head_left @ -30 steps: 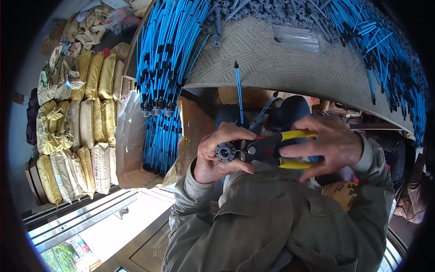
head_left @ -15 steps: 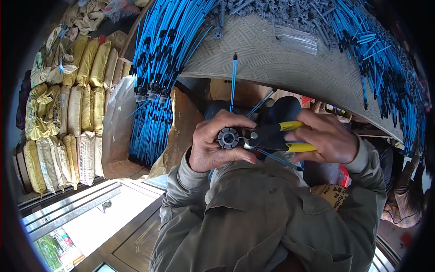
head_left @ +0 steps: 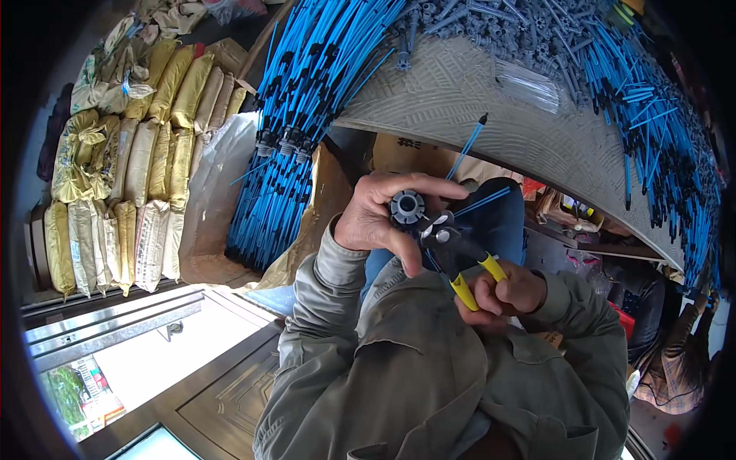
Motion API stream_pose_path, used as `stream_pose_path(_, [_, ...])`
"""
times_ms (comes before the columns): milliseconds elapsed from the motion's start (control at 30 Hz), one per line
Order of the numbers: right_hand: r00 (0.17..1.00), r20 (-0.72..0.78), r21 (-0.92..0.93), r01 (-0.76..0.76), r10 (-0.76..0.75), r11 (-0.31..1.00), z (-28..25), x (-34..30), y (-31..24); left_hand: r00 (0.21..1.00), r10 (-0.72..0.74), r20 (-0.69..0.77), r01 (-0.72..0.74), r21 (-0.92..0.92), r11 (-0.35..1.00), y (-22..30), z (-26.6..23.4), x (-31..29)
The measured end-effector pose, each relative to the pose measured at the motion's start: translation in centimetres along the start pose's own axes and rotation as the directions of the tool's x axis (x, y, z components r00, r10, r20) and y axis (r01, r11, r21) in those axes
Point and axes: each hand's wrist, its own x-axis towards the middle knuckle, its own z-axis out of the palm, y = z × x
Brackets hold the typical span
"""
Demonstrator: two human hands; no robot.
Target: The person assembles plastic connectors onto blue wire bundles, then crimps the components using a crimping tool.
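Note:
My left hand (head_left: 366,218) is curled around a dark round ribbed fitting (head_left: 396,215) with a hole in its middle, held end-on above my lap. Thin blue rods with black tips stick out past the fingers; one rod (head_left: 470,146) points up and right, and others lean right. My right hand (head_left: 506,295) grips the yellow handles of black-headed pliers (head_left: 452,247), which slant down toward my right side. The plier jaws meet the right side of the fitting; what lies between them I cannot make out.
Ahead is a worktop (head_left: 429,100) with grey plastic parts (head_left: 506,34) and blue rods (head_left: 652,130) heaped on it. An open sack (head_left: 218,184) of bundled blue rods (head_left: 268,207) stands at left, beside stacked yellow sacks (head_left: 146,165). Another person's plaid sleeve (head_left: 675,372) shows at far right.
The pliers have swung from pointing right to slanting down and right, and my right hand has dropped toward my body. The fitting and rods have turned in my left hand. The whole view has shifted.

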Motion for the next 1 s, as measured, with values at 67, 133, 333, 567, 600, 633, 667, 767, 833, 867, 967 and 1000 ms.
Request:
stream_pose_path(67, [0.998,-0.058,-0.046,0.037,-0.040,0.998,0.1,0.7,0.3,0.981,0.070,-0.181,-0.066,0.025,0.997,-0.5,0.7,-0.2])
stream_pose_path(133, [0.994,-0.092,-0.067,0.059,-0.065,0.996,0.2,1.2,0.7,0.959,0.102,-0.264,-0.095,0.038,0.995,-0.7,1.1,0.0])
stream_pose_path(333, [0.814,-0.341,-0.335,0.363,-0.471,0.870,-1.3,2.5,1.7,0.919,0.220,-0.327,-0.173,0.168,0.970,-0.3,0.9,-0.5])
stream_pose_path(567, [0.298,-0.360,-0.819,0.352,-0.884,0.453,-3.6,8.7,4.9,0.831,0.271,-0.486,-0.048,0.422,0.905,-0.9,5.2,-2.2])
stream_pose_path(600, [0.245,-0.306,-0.831,0.402,-0.920,0.384,-3.6,9.2,5.4,0.813,0.234,-0.533,0.015,0.420,0.907,-0.9,5.7,-2.6])
stream_pose_path(633, [0.243,-0.314,-0.825,0.408,-0.918,0.390,-3.5,9.0,5.5,0.790,0.198,-0.581,0.078,0.416,0.906,-0.9,5.9,-2.9])
stream_pose_path(667, [0.314,-0.263,-0.876,0.318,-0.912,0.362,-3.3,8.6,5.2,0.788,0.193,-0.585,0.090,0.420,0.903,-0.8,5.7,-3.2])
stream_pose_path(767, [0.467,-0.111,-0.990,0.022,-0.877,0.137,-1.8,6.0,2.9,0.816,0.208,-0.540,0.111,0.498,0.860,-0.3,4.8,-4.0])
stream_pose_path(833, [0.574,0.015,-0.965,-0.206,-0.819,-0.162,-0.6,3.1,0.1,0.806,0.236,-0.542,0.083,0.500,0.862,-0.5,4.6,-4.2])
stream_pose_path(867, [0.666,0.059,-0.898,-0.290,-0.744,-0.330,-0.2,1.8,-1.2,0.795,0.266,-0.546,0.051,0.496,0.867,-0.6,4.6,-4.4])
stream_pose_path(967, [0.732,0.050,-0.743,-0.428,-0.680,-0.516,1.7,0.3,-2.8,0.796,0.292,-0.531,0.017,0.501,0.865,-1.0,4.7,-5.0])
stream_pose_path(1000, [0.761,0.060,-0.673,-0.447,-0.646,-0.589,1.9,-0.1,-3.2,0.802,0.307,-0.512,0.002,0.517,0.856,-1.3,4.9,-4.7])
